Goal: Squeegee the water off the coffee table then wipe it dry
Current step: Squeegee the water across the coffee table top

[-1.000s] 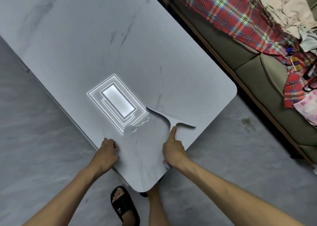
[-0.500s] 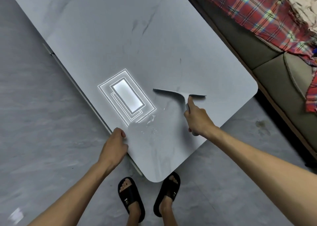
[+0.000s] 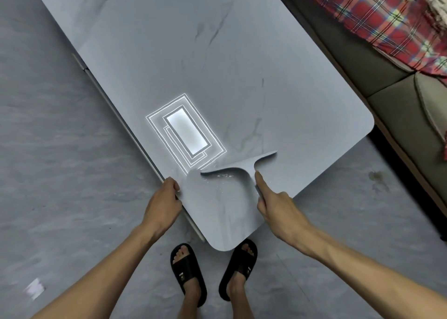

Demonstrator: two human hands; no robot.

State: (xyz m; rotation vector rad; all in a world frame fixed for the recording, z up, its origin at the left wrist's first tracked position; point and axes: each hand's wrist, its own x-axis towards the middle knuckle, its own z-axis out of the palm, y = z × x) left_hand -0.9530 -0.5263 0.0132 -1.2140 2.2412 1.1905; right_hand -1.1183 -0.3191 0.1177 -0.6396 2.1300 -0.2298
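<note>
A grey marble-look coffee table (image 3: 193, 59) fills the upper middle of the head view, its rounded near corner by my feet. A grey T-shaped squeegee (image 3: 239, 167) lies blade-down on the near part of the top. My right hand (image 3: 273, 202) grips its handle, index finger stretched along the stem. Small water droplets (image 3: 223, 177) glisten just below the blade. My left hand (image 3: 164, 200) holds the table's left edge, thumb on top. A ceiling light's reflection (image 3: 186, 132) shines left of the blade.
A brown sofa (image 3: 387, 81) runs along the table's right side, with a red plaid blanket (image 3: 377, 16) on it. Grey floor (image 3: 60, 173) lies to the left and below. My feet in black slides (image 3: 212, 272) stand at the table's near corner.
My right hand has drawn the squeegee back toward me and to the left, so the blade now sits below the light's reflection. My left hand stays on the table's edge.
</note>
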